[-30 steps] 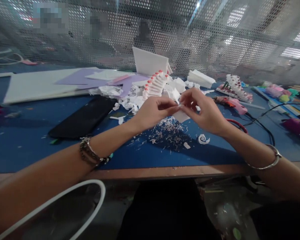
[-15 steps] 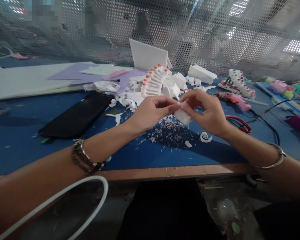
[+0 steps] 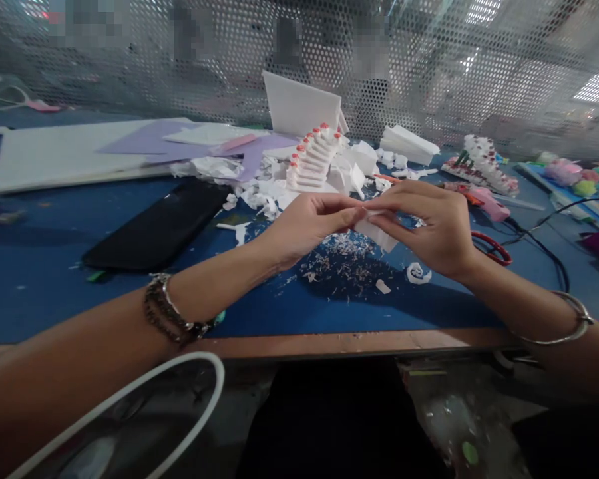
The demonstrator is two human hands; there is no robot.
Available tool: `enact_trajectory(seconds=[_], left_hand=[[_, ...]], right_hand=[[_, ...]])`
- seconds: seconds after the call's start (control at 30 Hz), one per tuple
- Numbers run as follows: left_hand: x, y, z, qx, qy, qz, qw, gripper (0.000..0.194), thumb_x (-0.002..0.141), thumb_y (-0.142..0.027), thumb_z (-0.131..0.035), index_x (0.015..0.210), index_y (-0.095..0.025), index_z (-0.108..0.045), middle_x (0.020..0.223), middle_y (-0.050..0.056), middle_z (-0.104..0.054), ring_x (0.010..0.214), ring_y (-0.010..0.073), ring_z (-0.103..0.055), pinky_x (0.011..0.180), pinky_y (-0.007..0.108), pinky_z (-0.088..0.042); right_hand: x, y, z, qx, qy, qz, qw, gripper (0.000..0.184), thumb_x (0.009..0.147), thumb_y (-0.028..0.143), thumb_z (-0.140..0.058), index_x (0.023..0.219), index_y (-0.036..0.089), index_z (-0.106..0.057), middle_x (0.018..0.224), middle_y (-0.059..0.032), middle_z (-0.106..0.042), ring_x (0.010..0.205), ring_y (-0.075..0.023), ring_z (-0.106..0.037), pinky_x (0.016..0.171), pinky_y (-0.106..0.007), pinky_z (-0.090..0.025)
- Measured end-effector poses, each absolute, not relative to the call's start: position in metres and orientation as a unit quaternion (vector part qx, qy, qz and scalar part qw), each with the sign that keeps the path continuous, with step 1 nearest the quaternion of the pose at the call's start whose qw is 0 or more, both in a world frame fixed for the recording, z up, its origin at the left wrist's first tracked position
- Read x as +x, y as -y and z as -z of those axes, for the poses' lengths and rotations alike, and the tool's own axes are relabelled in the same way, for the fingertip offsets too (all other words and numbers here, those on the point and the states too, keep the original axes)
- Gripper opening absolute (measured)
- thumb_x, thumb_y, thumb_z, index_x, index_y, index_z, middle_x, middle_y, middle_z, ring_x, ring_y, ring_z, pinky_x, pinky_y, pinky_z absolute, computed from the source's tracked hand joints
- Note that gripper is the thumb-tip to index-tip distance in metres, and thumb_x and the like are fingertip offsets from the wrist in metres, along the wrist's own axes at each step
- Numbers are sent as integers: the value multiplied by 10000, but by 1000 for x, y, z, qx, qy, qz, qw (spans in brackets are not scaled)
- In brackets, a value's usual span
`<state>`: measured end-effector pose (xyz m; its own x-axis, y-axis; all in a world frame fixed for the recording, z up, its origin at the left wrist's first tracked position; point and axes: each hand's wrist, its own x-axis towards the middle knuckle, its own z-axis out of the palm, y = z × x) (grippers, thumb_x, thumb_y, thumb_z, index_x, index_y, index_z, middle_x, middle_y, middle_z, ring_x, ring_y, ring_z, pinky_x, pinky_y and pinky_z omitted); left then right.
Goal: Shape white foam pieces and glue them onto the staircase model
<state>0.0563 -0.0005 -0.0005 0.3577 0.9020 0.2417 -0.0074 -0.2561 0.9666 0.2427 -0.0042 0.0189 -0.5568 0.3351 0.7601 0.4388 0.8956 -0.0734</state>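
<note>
Between my two hands is a small piece of white paper (image 3: pixel 378 233), held a little above the blue tabletop (image 3: pixel 259 303). My left hand (image 3: pixel 312 226) pinches its left end with thumb and forefinger. From the other side, my right hand (image 3: pixel 424 223) grips it with thumb and fingers, and its lower part hangs below them. Small paper shreds (image 3: pixel 342 256) are strewn on the table under the hands. Just behind the hands stands a row of white paper rolls (image 3: pixel 313 163) with red tips. A curled white scrap (image 3: pixel 418 273) lies near my right hand.
A black phone-like slab (image 3: pixel 157 226) lies at left, with white and purple sheets (image 3: pixel 144 145) behind it. Crumpled paper (image 3: pixel 259 196) covers the middle. At right are a pink glue gun (image 3: pixel 492 203) with its cord and red-handled scissors (image 3: pixel 494 247). A perforated metal screen (image 3: pixel 219 80) closes off the back.
My right hand has turned over more and its fingers lie flatter along the paper. The paper has tilted and juts out further toward the right. The view has shifted slightly.
</note>
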Motion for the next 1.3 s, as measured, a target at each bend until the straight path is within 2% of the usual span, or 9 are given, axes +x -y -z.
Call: enact_trajectory(seconds=[0.17,0.4,0.77,0.9,1.0,1.13,1.3], left_hand=[[58,1,1,627,-345,-452,533,175,689,-341,-664,786,-200,-698,698,6,-624,675,92,-551,667,207,-432],[59,1,2,648,-360,-441,507,182,698,-354,-648,792,-205,-696,723,17,-645,680,103,-568,674,226,-446],[57,8,-7,794,-371,-419,238,207,769,-281,-567,859,-133,-681,792,48,-682,743,149,-608,666,235,-461],[57,9,-8,839,-339,-413,102,187,775,-276,-557,839,-150,-680,781,32,-667,751,141,-600,692,237,-450],[57,10,-10,855,-323,-402,54,163,757,-288,-586,806,-160,-673,749,22,-659,720,138,-596,681,239,-446],[58,12,-12,846,-328,-419,46,134,779,-226,-560,820,-164,-671,803,23,-671,767,137,-602,717,233,-443],[57,13,-14,826,-329,-440,129,158,787,-248,-551,837,-162,-673,795,27,-668,755,137,-597,705,235,-446]], right_hand=[[245,2,-15,-204,875,108,425,136,815,189,-522,887,206,-635,831,-27,-638,790,-109,-597,718,-245,-499],[245,1,-15,-207,881,124,406,92,822,174,-512,831,158,-602,781,-30,-614,760,-106,-572,710,-238,-472],[244,-4,-14,-274,890,75,356,139,832,260,-490,781,147,-551,712,-20,-558,652,-97,-511,609,-230,-412],[242,-4,-12,-303,876,46,372,165,820,290,-503,756,148,-555,676,-11,-560,621,-92,-517,582,-225,-412],[240,-2,-11,-311,867,22,388,166,808,286,-522,732,144,-560,658,-2,-560,604,-78,-511,569,-211,-409],[239,1,-13,-312,852,-57,416,154,784,271,-561,716,133,-566,644,6,-560,585,-58,-499,555,-189,-412],[240,2,-18,-303,830,-199,424,129,741,260,-613,747,136,-578,666,8,-570,581,-57,-510,522,-179,-425]])
